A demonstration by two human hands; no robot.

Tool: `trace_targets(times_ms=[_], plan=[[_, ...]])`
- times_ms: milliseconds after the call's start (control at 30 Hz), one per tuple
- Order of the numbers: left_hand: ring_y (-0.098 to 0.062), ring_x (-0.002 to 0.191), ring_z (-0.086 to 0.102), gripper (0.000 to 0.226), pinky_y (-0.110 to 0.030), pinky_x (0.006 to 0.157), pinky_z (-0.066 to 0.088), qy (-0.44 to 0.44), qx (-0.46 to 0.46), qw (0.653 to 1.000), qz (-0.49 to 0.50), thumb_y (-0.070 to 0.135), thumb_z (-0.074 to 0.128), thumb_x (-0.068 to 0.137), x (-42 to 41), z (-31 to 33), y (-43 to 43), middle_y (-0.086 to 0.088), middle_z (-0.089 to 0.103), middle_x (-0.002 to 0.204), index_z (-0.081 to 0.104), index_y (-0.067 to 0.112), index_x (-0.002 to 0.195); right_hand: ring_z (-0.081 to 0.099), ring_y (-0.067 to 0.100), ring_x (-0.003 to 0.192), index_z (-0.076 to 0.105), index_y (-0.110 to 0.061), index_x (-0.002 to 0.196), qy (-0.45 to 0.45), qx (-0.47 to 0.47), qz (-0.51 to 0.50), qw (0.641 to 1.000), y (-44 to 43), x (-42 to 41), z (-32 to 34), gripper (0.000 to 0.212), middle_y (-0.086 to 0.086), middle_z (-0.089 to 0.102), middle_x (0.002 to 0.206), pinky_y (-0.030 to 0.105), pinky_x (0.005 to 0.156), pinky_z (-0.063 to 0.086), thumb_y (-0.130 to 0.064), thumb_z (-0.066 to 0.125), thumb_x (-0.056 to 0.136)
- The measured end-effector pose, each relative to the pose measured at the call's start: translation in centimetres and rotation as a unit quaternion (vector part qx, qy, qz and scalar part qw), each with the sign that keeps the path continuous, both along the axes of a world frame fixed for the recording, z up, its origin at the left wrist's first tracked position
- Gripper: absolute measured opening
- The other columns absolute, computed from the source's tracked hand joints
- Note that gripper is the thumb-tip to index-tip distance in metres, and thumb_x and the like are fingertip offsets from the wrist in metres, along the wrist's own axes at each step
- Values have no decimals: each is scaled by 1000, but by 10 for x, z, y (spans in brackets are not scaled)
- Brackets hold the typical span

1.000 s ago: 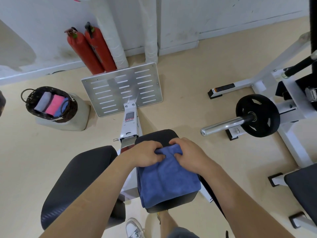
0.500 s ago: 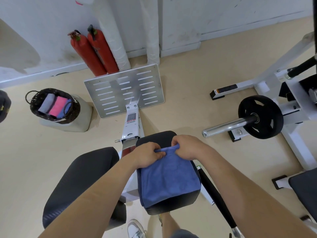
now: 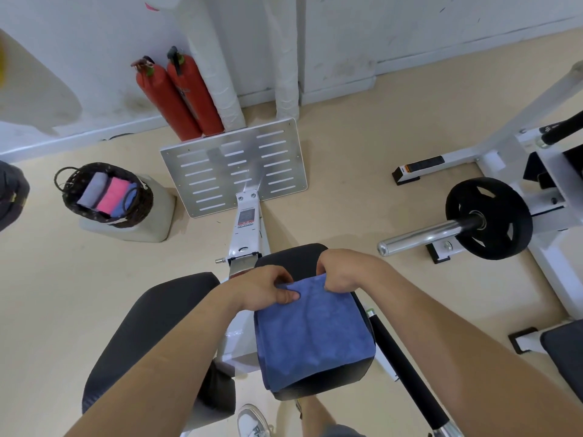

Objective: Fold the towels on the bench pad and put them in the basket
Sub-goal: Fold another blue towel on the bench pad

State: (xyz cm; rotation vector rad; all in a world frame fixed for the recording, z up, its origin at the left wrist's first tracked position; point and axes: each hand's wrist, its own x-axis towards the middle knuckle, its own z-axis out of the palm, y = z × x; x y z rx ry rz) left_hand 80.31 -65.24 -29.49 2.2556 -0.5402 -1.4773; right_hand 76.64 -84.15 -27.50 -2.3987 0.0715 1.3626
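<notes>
- Towel, blue (image 3: 310,326), lies spread over the black bench pad (image 3: 290,257). It covers most of the pad's top, and its near edge hangs over the front end of the pad.
- Left hand (image 3: 265,287) pinches the towel's far left corner, with the thumb lying flat on top of the cloth and the fingers curled over the edge.
- Right hand (image 3: 342,274) grips the far right corner, its fingers curled round the hem and the knuckles raised.
- Both hands are at the far edge of the towel, near each other but apart.
- Dark wicker basket (image 3: 143,200) stands well away to the left on a pale block (image 3: 157,222). It holds a grey towel (image 3: 93,189), a pink towel (image 3: 113,195) and another blue one (image 3: 126,203), side by side.
- Second black pad (image 3: 151,326) sits just left of the bench pad.
- Slotted metal plate (image 3: 233,165) lies beyond the bench, with two red fire extinguishers (image 3: 179,99) behind it against the wall.
- Black weight plate (image 3: 489,217) sits on a chrome bar (image 3: 422,239) to the right.
</notes>
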Motion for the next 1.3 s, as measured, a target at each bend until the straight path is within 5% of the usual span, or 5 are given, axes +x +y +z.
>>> trace_targets(times_ms=[267,533,800,967,1300], plan=[[-16,81,61,31,-36,79,51,-26,-92,991,92,36,80,71,-2,42,2,1,67,87,65,21,92,58,18,81,63,-17,92,-80,94,-63,990,-17,11,55,22,0,63,91,30,66,49,-6,55,74],[-20,74,57,24,-31,59,47,-490,-154,855,-78,24,76,67,2,95,-4,3,61,82,61,19,86,51,18,75,50,-24,89,-341,74,-58,935,-21,-18,115,19,-4,59,84,33,67,42,-13,58,76],[-22,67,61,26,-29,51,49,-419,-136,889,-129,18,70,63,-67,20,4,-2,63,79,52,16,82,59,25,84,51,-20,90,-354,-26,41,934,0,-103,23,27,0,59,95,34,64,44,-14,62,67],[-20,69,63,24,-28,52,52,-413,-167,885,-134,16,63,70,-66,19,4,-2,66,83,55,14,92,51,20,121,48,-15,132,-371,-38,85,924,15,-99,19,69,5,48,142,40,91,48,-33,56,66],[-22,109,64,34,-32,95,47,-429,-166,879,-124,19,80,65,-119,25,37,-8,67,117,65,11,94,69,19,102,70,-12,112,-425,-3,190,885,14,-128,16,65,8,70,115,32,82,58,-28,88,52]])
